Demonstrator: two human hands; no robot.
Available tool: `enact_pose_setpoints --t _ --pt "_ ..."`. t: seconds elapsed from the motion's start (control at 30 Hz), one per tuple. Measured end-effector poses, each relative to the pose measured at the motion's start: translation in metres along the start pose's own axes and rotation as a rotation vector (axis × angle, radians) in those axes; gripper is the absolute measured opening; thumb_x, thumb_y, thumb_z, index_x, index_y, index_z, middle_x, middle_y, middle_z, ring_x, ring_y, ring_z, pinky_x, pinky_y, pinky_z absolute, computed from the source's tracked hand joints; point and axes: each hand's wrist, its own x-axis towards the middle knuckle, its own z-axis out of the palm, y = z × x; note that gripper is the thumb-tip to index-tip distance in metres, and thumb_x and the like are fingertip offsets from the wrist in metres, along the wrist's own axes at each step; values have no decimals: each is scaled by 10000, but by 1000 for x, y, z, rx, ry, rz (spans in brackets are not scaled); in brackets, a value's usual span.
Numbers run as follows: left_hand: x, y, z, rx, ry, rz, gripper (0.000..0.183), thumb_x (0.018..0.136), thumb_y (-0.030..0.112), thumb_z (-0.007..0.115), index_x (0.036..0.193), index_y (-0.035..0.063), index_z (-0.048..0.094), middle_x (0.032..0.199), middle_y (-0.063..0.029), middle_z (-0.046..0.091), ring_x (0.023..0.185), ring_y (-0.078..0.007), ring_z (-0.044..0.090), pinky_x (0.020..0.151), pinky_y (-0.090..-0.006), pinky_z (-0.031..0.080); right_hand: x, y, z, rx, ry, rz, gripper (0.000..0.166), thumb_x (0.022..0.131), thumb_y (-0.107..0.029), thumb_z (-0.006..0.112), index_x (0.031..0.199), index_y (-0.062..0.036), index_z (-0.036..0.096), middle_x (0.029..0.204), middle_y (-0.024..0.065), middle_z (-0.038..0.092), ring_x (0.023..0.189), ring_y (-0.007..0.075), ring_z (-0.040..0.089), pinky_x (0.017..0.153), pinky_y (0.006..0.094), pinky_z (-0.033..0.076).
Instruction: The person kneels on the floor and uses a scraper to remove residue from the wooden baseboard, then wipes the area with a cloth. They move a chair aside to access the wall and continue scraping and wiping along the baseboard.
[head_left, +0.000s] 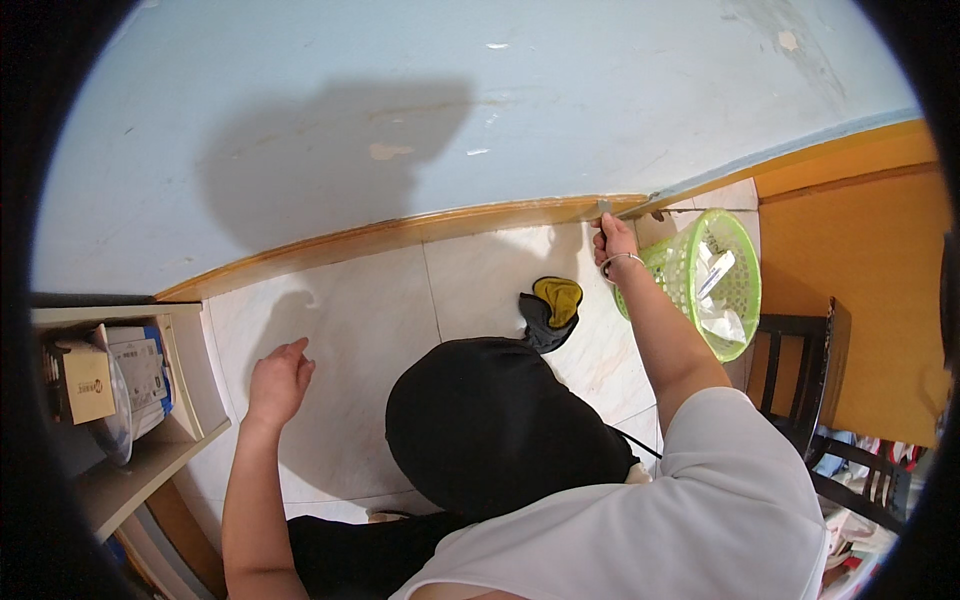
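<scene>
My right hand (618, 241) grips a small tool with a flat grey blade (604, 205), perhaps a scraper; its handle is mostly hidden in my fingers. The blade lies against the wooden baseboard (420, 234) near its right end, at the foot of the pale blue wall (570, 127). My left hand (282, 379) holds nothing and hovers over the tiled floor with its fingers loosely bent and apart. Between my hands, by my black-clad knee (495, 420), a folded grey and yellow cloth (553, 309) lies on the tiles.
Beside my right wrist stands a green plastic basket (753, 277) with white papers inside. Beyond it are a wooden door or panel (862, 300) and a dark wooden chair (795, 322). At left, a shelf unit (214, 375) holds packages. Paint is chipped in places on the wall.
</scene>
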Motion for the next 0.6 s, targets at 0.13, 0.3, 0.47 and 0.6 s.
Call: enact_pose_setpoints --t 0.13,0.3,0.47,0.6 --pt "-1 1 3 18 -22 11 322 787 116 609 1092 17 578 850 -143 624 762 -313 606 697 -408 486 10 0 7 38 57 -39 287 931 -379 460 824 -121 524 503 -6 398 357 112 305 340 262 253" --pt "-8 0 -8 -6 13 -5 325 790 118 602 1098 17 576 852 -144 625 769 -314 606 700 -409 485 17 -11 -21 -327 19 -144 314 928 -355 480 828 -69 563 506 9 429 378 99 360 353 248 287" --pt "-6 -1 -12 6 24 15 332 788 107 598 1105 12 572 850 -147 622 758 -317 602 695 -410 484 13 -2 -12 -215 35 -118 311 930 -349 476 817 -72 560 501 6 423 371 99 351 344 251 274" --pt "-7 1 -9 -4 14 -9 332 785 107 601 1102 12 571 846 -145 621 756 -318 601 694 -411 483 3 -2 -4 -210 22 -110 308 938 -341 458 804 -81 554 493 2 409 358 103 339 339 257 268"
